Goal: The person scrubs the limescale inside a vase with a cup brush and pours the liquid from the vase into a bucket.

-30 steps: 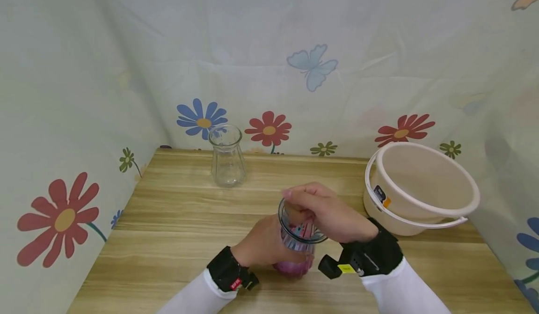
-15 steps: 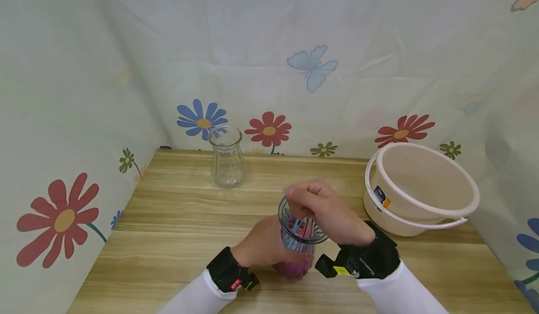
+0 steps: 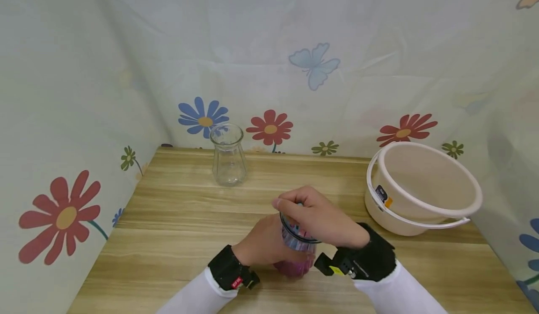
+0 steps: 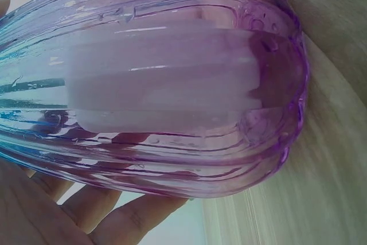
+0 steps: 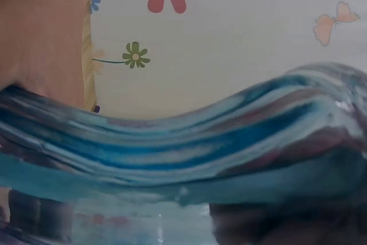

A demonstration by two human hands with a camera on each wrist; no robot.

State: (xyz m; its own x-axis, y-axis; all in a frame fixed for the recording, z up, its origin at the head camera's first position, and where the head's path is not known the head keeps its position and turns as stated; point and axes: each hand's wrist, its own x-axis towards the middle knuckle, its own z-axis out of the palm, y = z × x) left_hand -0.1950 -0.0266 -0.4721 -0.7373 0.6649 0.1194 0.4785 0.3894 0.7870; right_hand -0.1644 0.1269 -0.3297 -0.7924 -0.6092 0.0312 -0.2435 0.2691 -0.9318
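Note:
A ribbed glass vase, purple below and blue toward the mouth, stands on the wooden table. My left hand grips its side, the fingers curled around the glass in the left wrist view. Over the mouth is my right hand, fingers curled on what looks like a sponge brush; only a blue bit of its handle shows. Inside the vase, a pale elongated sponge appears through the purple glass. The vase's blue rim fills the lower right wrist view, blurred.
A clear glass vase stands at the back left of the table. At the right is a pale bucket with its handle hanging down. A flowered curtain closes off the back and sides.
My right hand has shifted slightly left and sits lower over the vase mouth, covering more of it. My left hand has kept its hold on the vase.

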